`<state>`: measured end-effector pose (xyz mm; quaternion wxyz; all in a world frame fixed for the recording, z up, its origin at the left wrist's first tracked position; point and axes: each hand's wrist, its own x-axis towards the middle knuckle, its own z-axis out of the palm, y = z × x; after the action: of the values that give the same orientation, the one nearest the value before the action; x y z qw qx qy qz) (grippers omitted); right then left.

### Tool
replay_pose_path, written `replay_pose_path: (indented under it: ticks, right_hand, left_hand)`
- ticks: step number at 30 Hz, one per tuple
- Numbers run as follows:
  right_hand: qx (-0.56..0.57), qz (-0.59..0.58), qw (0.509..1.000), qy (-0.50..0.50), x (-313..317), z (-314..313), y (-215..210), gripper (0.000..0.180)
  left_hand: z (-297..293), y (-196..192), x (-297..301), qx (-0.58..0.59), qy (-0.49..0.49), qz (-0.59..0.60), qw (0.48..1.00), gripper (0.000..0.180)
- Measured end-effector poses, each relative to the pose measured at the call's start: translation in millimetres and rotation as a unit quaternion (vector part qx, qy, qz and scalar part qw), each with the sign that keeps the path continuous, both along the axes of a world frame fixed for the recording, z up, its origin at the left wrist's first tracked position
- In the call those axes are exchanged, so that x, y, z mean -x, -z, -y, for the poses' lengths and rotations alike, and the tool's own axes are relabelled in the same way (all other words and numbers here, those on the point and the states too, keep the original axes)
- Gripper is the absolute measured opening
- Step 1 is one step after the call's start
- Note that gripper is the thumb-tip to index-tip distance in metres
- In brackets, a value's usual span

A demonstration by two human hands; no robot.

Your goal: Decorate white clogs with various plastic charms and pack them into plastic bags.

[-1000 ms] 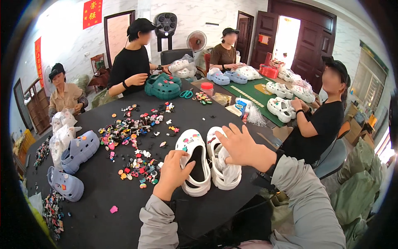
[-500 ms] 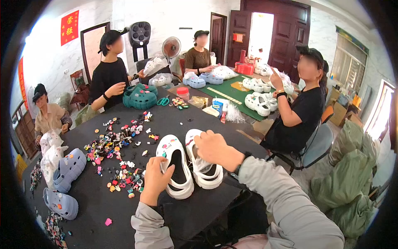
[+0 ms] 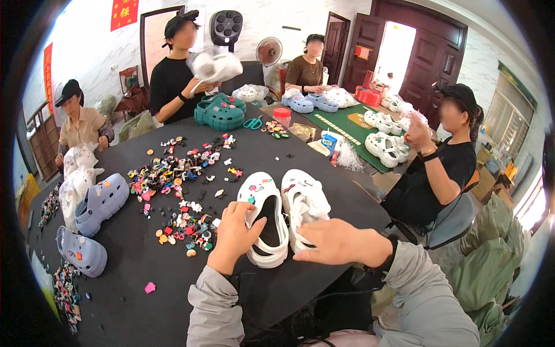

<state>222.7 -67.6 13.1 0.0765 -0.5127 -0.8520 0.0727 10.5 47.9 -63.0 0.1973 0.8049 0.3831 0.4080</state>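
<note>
Two white clogs stand side by side before me with toes pointing away. My left hand [image 3: 236,234] grips the left clog [image 3: 281,250] at its outer side, thumb inside the opening. Small colourful charms [image 3: 258,186] sit on that clog's toe. Crumpled whitish plastic [image 3: 309,209] fills the opening of the right clog [image 3: 296,180], which also bears charms. My right hand [image 3: 341,240] lies across the heel of the right clog, closed around it as far as I can see. It hides most of the heel.
Loose charms [image 3: 173,179] are heaped left of the clogs on the black table [image 3: 191,301]. Blue-grey clogs [image 3: 101,202] stand at the left, teal clogs [image 3: 219,113] at the back. Several people sit or stand around; one holds a white bundle [image 3: 217,68]. Green sacks [image 3: 485,254] stand at right.
My right hand has moved from the right clog's toe back to its heel, and more plastic shows in the opening. The person at the back left has lifted a white bundle.
</note>
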Motion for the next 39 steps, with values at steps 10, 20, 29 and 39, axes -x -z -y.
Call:
replay_pose_path:
  ticks: [10, 20, 29, 39]
  right_hand:
    - [0.016, 0.026, 0.997, 0.067, -1.6, -25.7, 13.1, 0.050]
    - [-0.147, 0.025, 0.984, 0.095, -19.5, -16.5, 1.9, 0.045]
    - [-0.005, 0.057, 0.992, 0.114, -4.3, -41.7, -1.0, 0.056]
    - [-0.139, 0.074, 0.969, 0.191, 27.6, -48.6, 18.6, 0.069]
  left_hand:
    - [1.3, 1.3, -2.0, 0.018, -0.012, -0.009, 1.000, 0.034]
    - [1.2, 1.5, -2.6, 0.032, -0.004, -0.002, 0.999, 0.035]
    - [1.8, 0.5, -3.9, -0.004, -0.012, -0.011, 1.000, 0.032]
    - [-26.6, 31.7, 16.9, 0.179, -0.038, -0.115, 0.976, 0.026]
